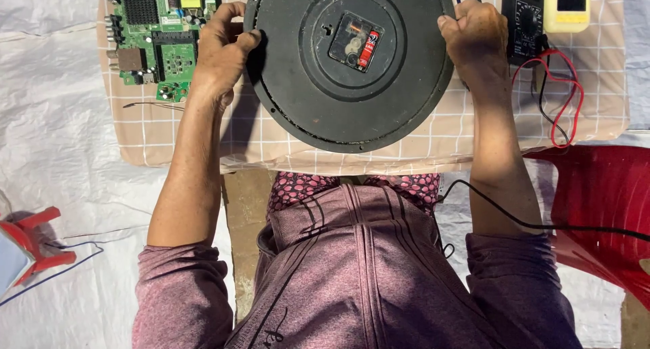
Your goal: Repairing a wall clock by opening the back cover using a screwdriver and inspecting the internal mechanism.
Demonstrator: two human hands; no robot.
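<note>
Head view: both hands' fingers curl around the round black clock back point(325, 112) rim.

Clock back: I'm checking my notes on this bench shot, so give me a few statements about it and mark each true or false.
1. Both hands grip the clock rim. True: the left hand holds the left edge, the right hand the right edge.
2. The clock lies face up. False: its black back shows, with the movement in the middle.
3. A battery sits in the movement. True: a red and black cell is in place.
4. The circuit board lies right of the clock. False: it lies left, by the left hand.
5. The multimeter has red and black leads. True.
</note>
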